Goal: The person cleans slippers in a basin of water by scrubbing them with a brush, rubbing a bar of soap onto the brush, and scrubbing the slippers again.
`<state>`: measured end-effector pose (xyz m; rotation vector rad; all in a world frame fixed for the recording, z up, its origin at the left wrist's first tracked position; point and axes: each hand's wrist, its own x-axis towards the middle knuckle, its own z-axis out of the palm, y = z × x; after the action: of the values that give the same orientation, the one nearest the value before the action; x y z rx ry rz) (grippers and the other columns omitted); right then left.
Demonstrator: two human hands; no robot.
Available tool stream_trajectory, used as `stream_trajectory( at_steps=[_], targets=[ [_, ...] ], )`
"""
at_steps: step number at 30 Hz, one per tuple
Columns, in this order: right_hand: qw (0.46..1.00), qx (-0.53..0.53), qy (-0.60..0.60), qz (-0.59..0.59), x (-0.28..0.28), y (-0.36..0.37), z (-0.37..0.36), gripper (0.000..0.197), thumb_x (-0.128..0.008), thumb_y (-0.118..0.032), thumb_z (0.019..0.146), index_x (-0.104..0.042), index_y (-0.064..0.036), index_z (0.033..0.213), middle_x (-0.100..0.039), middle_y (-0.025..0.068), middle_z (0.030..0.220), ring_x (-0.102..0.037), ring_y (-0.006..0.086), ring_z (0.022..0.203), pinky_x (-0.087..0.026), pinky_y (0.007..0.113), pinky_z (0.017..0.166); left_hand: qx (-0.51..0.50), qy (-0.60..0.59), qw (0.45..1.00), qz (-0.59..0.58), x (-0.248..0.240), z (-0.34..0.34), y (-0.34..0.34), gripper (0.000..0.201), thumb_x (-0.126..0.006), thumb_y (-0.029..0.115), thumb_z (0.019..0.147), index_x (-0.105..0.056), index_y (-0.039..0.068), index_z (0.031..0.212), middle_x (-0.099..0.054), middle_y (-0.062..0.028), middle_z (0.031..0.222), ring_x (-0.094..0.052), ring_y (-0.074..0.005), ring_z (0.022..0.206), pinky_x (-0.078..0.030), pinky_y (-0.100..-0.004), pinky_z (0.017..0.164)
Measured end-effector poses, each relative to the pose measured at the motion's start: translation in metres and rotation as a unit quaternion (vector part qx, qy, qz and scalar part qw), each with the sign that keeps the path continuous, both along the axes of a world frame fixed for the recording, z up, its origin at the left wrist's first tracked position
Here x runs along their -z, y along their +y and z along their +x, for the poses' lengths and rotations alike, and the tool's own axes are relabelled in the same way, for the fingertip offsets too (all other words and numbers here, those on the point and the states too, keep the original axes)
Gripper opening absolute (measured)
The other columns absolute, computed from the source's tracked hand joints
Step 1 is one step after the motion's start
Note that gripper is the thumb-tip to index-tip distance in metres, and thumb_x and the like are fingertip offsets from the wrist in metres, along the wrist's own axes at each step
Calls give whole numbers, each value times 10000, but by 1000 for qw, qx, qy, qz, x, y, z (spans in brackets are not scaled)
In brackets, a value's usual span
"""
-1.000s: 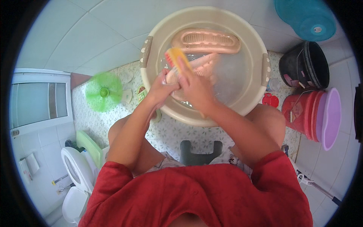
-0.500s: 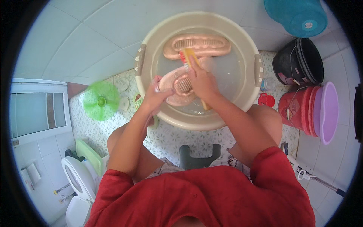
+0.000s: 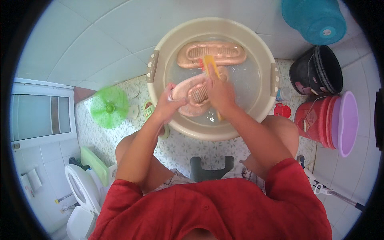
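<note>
A large beige basin (image 3: 163, 110) holds shallow water. My left hand (image 3: 168, 105) grips the near end of a pink slipper (image 3: 187, 87), thumb on top, and holds it tilted above the water with its ribbed underside up. Wrapped round a yellow scrubbing brush (image 3: 209, 64) with red bristles, my right hand (image 3: 220, 94) is over the slipper's far part; motion blurs it and hides some of the slipper. A second pink slipper (image 3: 212, 47) lies by the basin's far side, ribbed face up.
At right stand a black bucket (image 3: 310, 72), a red bucket (image 3: 310, 120) with a purple basin (image 3: 347, 124), and a teal basin (image 3: 318, 20) above. A green fan (image 3: 109, 107), green slippers (image 3: 149, 109) and a toilet (image 3: 82, 184) are at left. A dark stool (image 3: 212, 172) is beneath me.
The whole view has shifted slightly, with the basin lower in it. My right hand has moved the brush a little over the slipper; my left hand keeps its hold.
</note>
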<state>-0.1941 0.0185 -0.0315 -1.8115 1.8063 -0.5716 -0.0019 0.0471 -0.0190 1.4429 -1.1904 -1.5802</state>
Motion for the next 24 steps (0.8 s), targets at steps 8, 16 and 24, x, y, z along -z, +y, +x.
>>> stream_trajectory(
  at_steps=[8,16,24],
  targets=[
    [992,-87,-52,75,-31,17,15,531,-432,-296,953,-312,-171,1455,-614,284,933,-618,420,785,-483,501,718,-35,39,998,26,-1,1,0,445,-708,24,748,-433,38,1097,-580,-78,980,-585,-148,884,-494,-292,773],
    [990,-122,-35,-55,-12,44,28,553,-438,-291,952,-272,-182,1469,-633,222,778,-619,406,690,-490,496,650,-66,39,997,-14,4,-5,3,457,-716,37,729,-437,46,1091,-577,-81,964,-580,-146,868,-488,-277,748],
    [1000,-7,-9,-1,9,-1,-9,564,-443,-318,942,-268,-227,1470,-631,231,769,-622,409,690,-489,510,651,-28,6,1000,-1,-2,-4,-1,396,-672,-14,733,-448,51,1053,-578,-58,946,-583,-128,840,-501,-267,708]
  ],
)
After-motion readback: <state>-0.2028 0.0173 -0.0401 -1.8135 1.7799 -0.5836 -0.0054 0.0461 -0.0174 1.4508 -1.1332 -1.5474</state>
